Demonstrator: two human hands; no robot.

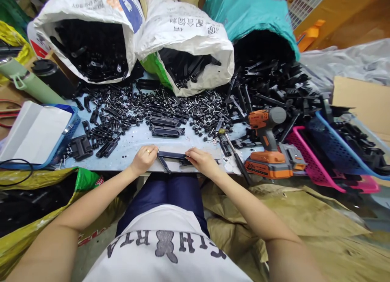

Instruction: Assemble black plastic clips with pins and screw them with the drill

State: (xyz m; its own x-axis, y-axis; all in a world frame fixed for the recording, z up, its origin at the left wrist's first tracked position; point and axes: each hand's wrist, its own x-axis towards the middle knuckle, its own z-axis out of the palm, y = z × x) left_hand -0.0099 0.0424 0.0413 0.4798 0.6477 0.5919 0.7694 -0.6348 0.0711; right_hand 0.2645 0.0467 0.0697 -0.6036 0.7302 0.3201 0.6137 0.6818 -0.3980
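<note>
A long black plastic bar [172, 155] lies level near the table's front edge. My left hand [145, 158] pinches its left end, where a shorter black arm [164, 164] slants down toward the edge. The fingers of my right hand [199, 160] close on the bar's right end, with another dark piece partly hidden beneath them. Just beyond my hands, several similar black bars [167, 131] are stacked side by side. Loose screws and small black parts [137, 109] spread behind them.
An orange cordless drill [266, 152] and a screwdriver [236, 154] lie to the right, near pink [313, 164] and blue baskets [344, 144]. Open sacks of black parts [185, 38] line the back. At the left are a blue basket [71, 130] and a green bottle [33, 81].
</note>
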